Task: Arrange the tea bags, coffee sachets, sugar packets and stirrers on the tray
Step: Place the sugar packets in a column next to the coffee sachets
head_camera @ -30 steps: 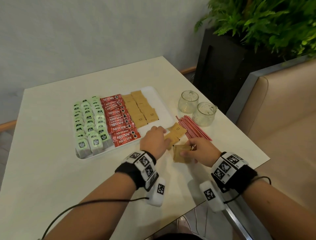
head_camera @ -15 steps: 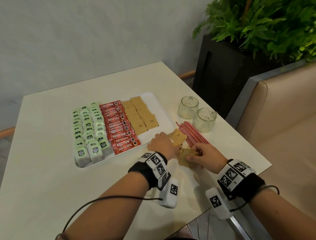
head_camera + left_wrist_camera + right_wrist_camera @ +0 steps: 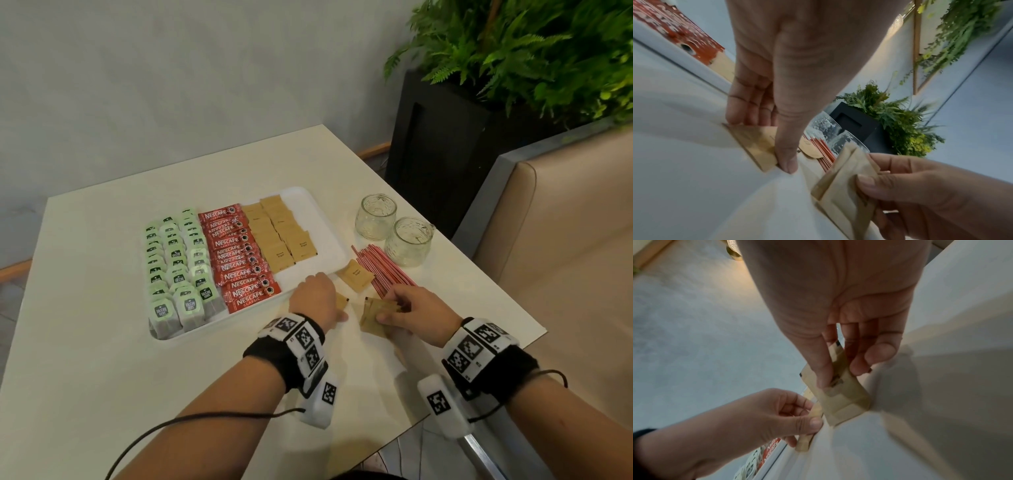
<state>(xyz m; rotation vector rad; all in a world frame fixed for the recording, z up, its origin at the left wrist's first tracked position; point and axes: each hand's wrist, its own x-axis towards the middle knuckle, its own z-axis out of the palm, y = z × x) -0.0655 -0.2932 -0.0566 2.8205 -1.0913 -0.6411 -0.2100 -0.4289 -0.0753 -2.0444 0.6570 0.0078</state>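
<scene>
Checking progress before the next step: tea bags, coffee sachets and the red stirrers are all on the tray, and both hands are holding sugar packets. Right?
Not quite. The head view shows the red stirrers lying on the table, right of the tray, not on it. The rest stands: left hand and right hand each hold sugar packets.

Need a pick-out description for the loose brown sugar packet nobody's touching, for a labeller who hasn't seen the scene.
Start at the white tray on the table, then go to its near right corner. Just off that corner, between the tray and the red stirrers, a brown sugar packet lies flat on the tabletop. Unlike the other loose packets, neither hand touches it.
</scene>
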